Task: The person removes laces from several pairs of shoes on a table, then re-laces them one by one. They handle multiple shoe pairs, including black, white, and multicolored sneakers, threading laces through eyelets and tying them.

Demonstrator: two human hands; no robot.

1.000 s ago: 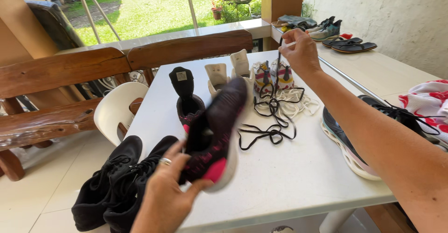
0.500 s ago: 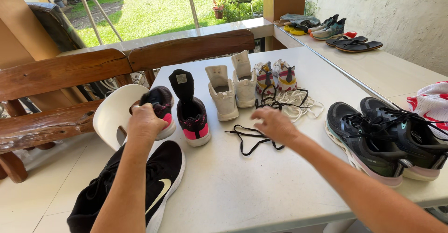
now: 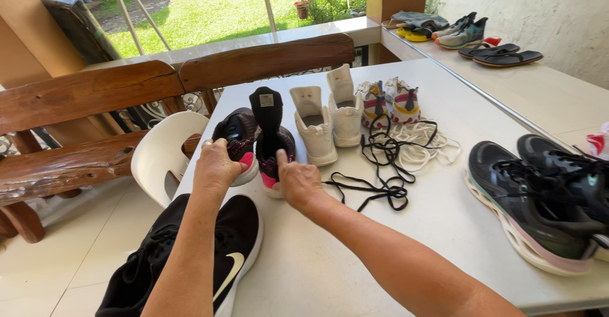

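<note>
My left hand (image 3: 217,166) grips the heel of a black and pink knit shoe (image 3: 237,134) at the table's left edge. Beside it stands the matching shoe (image 3: 274,140) with its tall tongue up, and my right hand (image 3: 299,182) holds it at the heel. A tangle of black laces (image 3: 380,165) lies just right of my right hand, with white laces (image 3: 425,145) behind it. Under my left forearm lies a pair of black sneakers (image 3: 235,260).
On the white table (image 3: 393,241) stand a white high-top pair (image 3: 330,120), a small colourful pair (image 3: 390,101) and a dark running pair (image 3: 545,196) at right. A white plastic chair (image 3: 158,155) and wooden bench (image 3: 95,95) stand left. More shoes and sandals (image 3: 482,41) line the far ledge.
My left hand has set the pink-soled shoe down next to its mate. My right hand has left the laces and moved left onto the second shoe's heel.
</note>
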